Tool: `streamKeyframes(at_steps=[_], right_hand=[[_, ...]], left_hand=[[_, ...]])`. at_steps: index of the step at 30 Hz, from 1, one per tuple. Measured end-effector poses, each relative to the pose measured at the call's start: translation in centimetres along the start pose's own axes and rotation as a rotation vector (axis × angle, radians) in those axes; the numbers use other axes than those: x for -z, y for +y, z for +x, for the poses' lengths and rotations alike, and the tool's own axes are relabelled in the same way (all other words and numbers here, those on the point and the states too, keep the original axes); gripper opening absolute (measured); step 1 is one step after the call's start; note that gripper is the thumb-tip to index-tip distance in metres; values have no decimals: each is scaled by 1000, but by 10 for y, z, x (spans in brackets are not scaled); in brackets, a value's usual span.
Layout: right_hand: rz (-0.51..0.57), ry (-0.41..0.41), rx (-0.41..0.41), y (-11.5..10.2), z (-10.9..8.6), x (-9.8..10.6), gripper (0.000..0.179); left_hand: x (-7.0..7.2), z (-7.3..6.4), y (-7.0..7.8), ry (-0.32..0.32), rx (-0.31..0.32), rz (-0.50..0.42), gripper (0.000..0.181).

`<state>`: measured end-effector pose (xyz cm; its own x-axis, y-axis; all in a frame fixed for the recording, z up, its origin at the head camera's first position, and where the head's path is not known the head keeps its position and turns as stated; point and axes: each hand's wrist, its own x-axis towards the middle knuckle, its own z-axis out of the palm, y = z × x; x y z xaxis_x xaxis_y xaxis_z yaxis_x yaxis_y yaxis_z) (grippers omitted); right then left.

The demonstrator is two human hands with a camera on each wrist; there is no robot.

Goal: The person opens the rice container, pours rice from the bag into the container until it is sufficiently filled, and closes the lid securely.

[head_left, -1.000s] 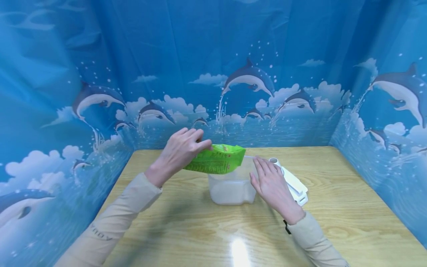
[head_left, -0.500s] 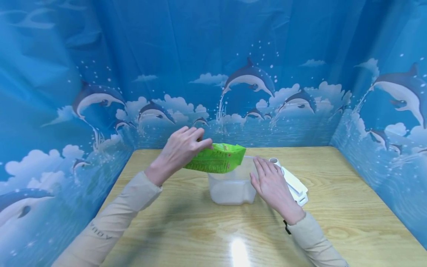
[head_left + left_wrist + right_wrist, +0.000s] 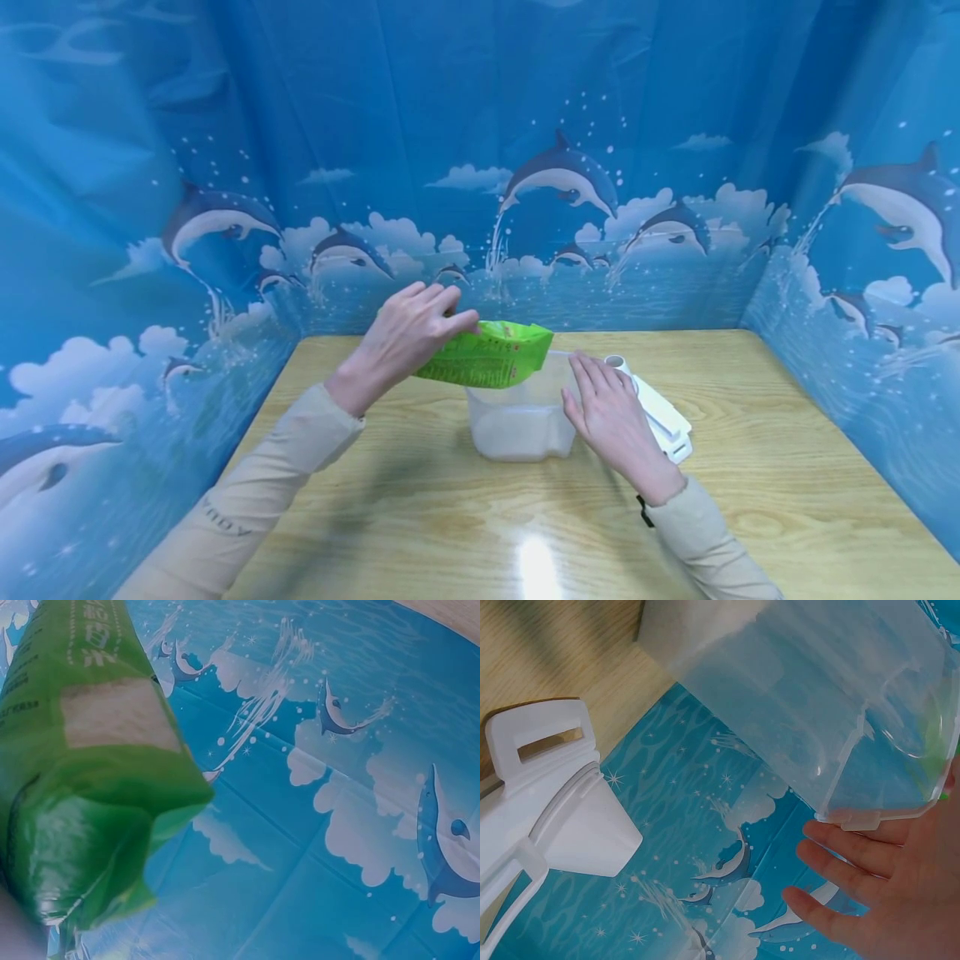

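Note:
My left hand (image 3: 411,337) grips a green printed bag (image 3: 487,357) from above, its fingers curled over the upper edge. The bag lies tilted on its side, with its right end over a clear plastic container (image 3: 522,429). White contents show through the lower part of the container. In the left wrist view, a window in the bag (image 3: 112,716) shows pale contents. My right hand (image 3: 611,412) lies along the container's right side with fingers straight. Its fingertips are right at the rim, as the right wrist view shows beside the container (image 3: 780,697).
A white plastic lid-like piece with slotted handles (image 3: 663,417) lies on the wooden table (image 3: 750,467) just right of the container. In the right wrist view a white tapered cup (image 3: 592,825) sits against it. A blue dolphin-print curtain (image 3: 480,167) encloses the back and sides.
The bag has risen very slightly in my left hand, still tilted over the container. My right hand and the container have stayed in place.

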<state>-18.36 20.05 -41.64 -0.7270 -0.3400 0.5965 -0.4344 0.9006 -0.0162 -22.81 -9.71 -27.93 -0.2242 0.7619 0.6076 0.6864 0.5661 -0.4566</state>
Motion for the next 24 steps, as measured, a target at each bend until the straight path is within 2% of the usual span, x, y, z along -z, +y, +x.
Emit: streamKeyframes(at_steps=[10,24], right_hand=[[-3,1,1,0,0,0,57],[-5,34,19,0,1,-1,59]], left_hand=[[-1,0,-3,11,-11,7,15],[0,-1,-8,-28,-25,64,14]])
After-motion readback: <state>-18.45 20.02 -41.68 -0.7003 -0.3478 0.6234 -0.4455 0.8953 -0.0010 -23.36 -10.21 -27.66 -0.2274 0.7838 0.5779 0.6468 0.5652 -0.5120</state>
